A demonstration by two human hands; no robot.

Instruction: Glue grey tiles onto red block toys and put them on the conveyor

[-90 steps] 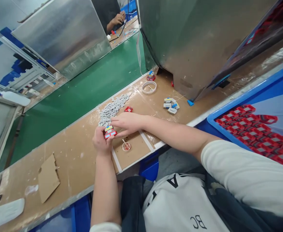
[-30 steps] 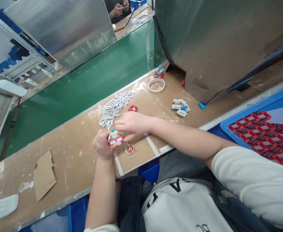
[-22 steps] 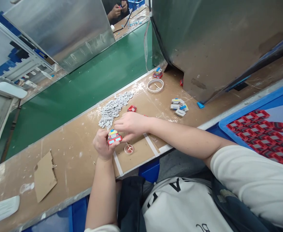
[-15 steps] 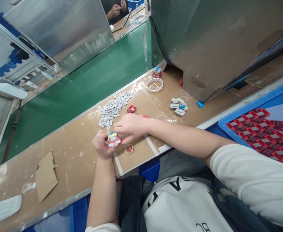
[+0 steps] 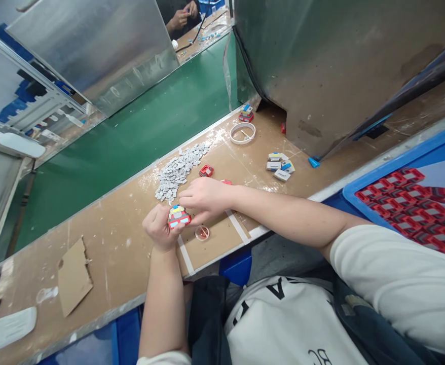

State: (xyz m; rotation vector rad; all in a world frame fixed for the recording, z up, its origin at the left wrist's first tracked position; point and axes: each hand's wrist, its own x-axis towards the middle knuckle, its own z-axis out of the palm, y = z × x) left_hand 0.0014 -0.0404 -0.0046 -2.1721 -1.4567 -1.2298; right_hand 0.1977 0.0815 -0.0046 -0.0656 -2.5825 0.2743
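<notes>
My left hand [image 5: 157, 229] grips a small red toy car [image 5: 178, 218] with pale blue windows and a yellow and blue piece on its roof. My right hand [image 5: 205, 196] meets it from the right, with fingertips pinched on the car's upper edge. Both hands hover just above the brown worktop [image 5: 123, 243]. A heap of several small grey pieces [image 5: 177, 171] lies just beyond the hands. A small round cap [image 5: 201, 232] with red inside sits on the worktop right below my right hand.
A loose red car body [image 5: 206, 171] lies past my right hand. Several white and blue parts [image 5: 279, 166], a white ring [image 5: 242, 133] and a finished car [image 5: 246, 112] lie further right. A blue tray [image 5: 401, 152] of red bodies stands far right. A green conveyor belt [image 5: 131, 137] runs behind; cardboard scrap [image 5: 74, 276] lies left.
Both hands stay together on the red car, turning it slightly. The view has shifted a little; nothing on the worktop has moved.
</notes>
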